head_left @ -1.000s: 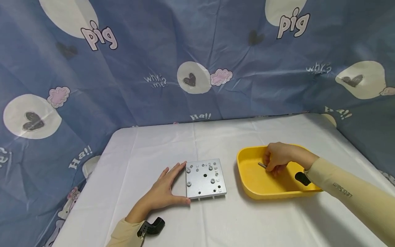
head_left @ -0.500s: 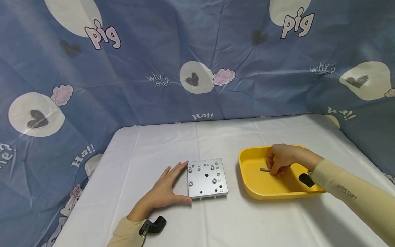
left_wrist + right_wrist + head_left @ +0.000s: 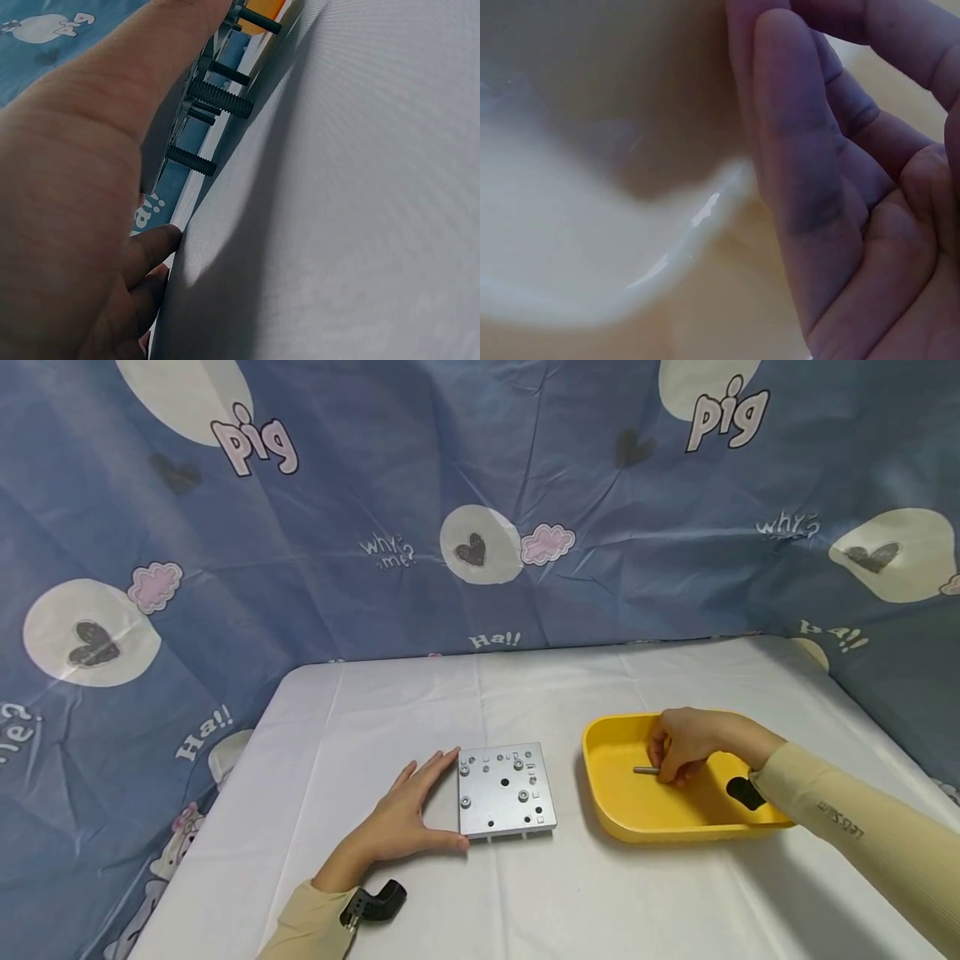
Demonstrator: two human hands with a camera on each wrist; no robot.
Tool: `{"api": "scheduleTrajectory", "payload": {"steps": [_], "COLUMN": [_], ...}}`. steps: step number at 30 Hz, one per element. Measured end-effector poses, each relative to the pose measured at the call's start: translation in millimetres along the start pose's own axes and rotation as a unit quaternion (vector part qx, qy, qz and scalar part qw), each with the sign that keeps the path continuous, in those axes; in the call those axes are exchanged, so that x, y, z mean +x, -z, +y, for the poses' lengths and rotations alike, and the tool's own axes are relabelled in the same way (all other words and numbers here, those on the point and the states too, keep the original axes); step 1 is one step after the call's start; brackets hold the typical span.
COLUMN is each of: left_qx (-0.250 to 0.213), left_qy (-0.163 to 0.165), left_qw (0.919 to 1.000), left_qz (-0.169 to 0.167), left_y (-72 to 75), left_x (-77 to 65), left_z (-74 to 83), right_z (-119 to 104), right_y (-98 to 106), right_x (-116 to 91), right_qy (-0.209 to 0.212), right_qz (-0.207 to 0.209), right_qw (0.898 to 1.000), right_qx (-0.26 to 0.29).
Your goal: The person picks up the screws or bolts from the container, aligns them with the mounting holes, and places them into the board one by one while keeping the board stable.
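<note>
A square silver metal plate (image 3: 498, 814) lies on the white cloth, with several socket-head screws and holes in its top. Threaded screw ends (image 3: 221, 97) stick out beneath it in the left wrist view. My left hand (image 3: 405, 822) spans the plate's left side, thumb near the front corner and index finger at the back corner, fingers fairly straight. Inside the yellow tray (image 3: 622, 831), my right hand (image 3: 686, 743) pinches a short grey metal rod (image 3: 645, 770). One end of the rod pokes out leftward; the rest is hidden by the fingers.
The tray's raised rim surrounds the right hand. White cloth (image 3: 525, 902) covers the table, and a blue printed curtain (image 3: 360, 602) hangs behind and at both sides. A black strap device (image 3: 378, 903) is on the left wrist.
The rod has turned from slanted to nearly level in my right hand, which stays within the tray. My left hand keeps its place at the plate. The whole view has shifted slightly.
</note>
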State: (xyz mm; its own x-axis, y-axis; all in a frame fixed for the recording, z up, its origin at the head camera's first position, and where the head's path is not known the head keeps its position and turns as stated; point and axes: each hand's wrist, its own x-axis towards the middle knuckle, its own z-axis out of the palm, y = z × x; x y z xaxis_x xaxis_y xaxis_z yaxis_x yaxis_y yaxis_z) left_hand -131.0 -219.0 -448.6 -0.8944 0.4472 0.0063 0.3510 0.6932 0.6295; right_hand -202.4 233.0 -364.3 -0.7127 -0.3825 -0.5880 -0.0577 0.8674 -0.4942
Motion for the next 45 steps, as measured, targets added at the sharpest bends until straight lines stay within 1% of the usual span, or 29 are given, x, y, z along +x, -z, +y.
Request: {"api": "scheduleTrajectory", "payload": {"steps": [7, 11, 18, 26, 37, 41, 45], "left_qx": [0.002, 0.001, 0.004, 0.001, 0.003, 0.003, 0.006], "left_qy": [-0.001, 0.002, -0.001, -0.009, -0.013, -0.011, -0.01], "left_qw": [1.0, 1.0, 1.0, 1.0, 0.9999, 0.9999, 0.9999], "left_qz": [-0.001, -0.001, -0.001, -0.001, -0.002, -0.003, -0.004], "left_y": [-0.2, 0.1, 0.4, 0.8, 0.4, 1.1, 1.9], "left_x": [-0.6, -1.4, -1.5, -0.6, 0.9, 0.5, -0.4], "left_z": [0.4, 1.1, 1.3, 1.2, 1.1, 1.7, 2.3], "right_z": [-6.1, -11.4, -20.3, -41.8, -72.0, -85.5, -97.9], "right_y": [9.4, 15.8, 27.2, 40.3, 56.4, 58.5, 58.1], "right_x": [-2.4, -3.2, -6.0, -7.3, -3.4, -2.0, 0.2], "right_qy": [0.018, 0.016, 0.041, 0.072, 0.087, 0.089, 0.1], "right_qz": [-0.008, -0.011, -0.008, 0.011, 0.037, 0.045, 0.048], "right_qw": [1.0, 1.0, 0.999, 0.997, 0.996, 0.995, 0.994], "right_qx": [0.007, 0.017, 0.027, 0.015, -0.002, -0.001, 0.0]}}
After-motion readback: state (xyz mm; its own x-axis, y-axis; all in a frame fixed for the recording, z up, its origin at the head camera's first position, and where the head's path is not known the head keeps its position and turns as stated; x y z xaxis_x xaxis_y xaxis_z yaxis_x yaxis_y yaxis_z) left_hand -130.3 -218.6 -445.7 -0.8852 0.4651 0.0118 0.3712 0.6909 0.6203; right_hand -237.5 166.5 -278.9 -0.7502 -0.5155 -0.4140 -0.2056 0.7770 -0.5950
